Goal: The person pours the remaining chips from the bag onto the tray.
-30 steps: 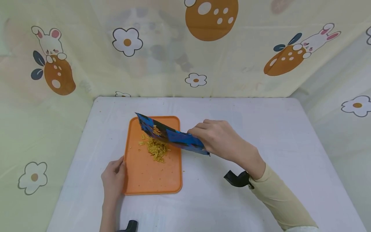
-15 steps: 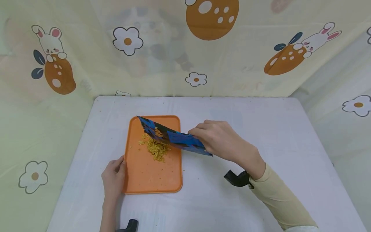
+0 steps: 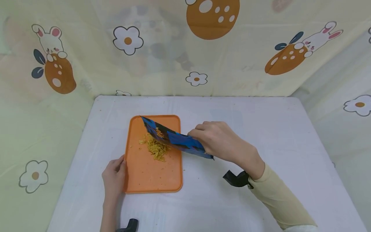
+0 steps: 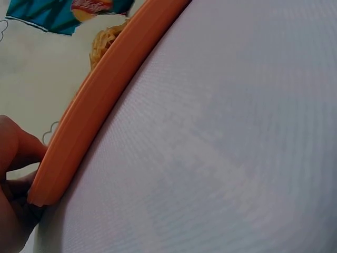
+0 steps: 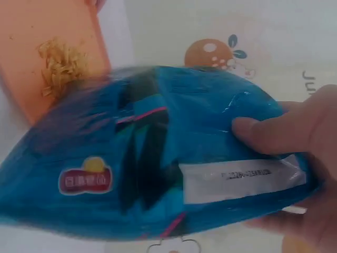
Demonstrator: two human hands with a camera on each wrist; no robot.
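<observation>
My right hand (image 3: 215,140) grips a blue chip bag (image 3: 175,137) by its right end, tilted over the orange tray (image 3: 153,182). In the right wrist view the thumb (image 5: 258,134) presses on the bag's glossy face, near a white printed strip. Beneath the bag's left part, a small heap of yellow, stick-like chips (image 3: 156,149) lies on the tray, partly covered by the bag in the head view. My left hand (image 3: 113,175) pinches the tray's left rim, thumb on top and fingers at the underside, as the left wrist view shows.
The tray stands on a white-covered table (image 3: 246,109). Small crumbs dot the tray and the cloth near it. A patterned curtain (image 3: 162,64) hangs behind the table and at its sides. Black wrist mounts (image 3: 236,178) sit on both forearms.
The bag's left tip has shifted a little to the right, and its right end has dipped slightly. The left hand stays on the tray rim; the heap looks much the same.
</observation>
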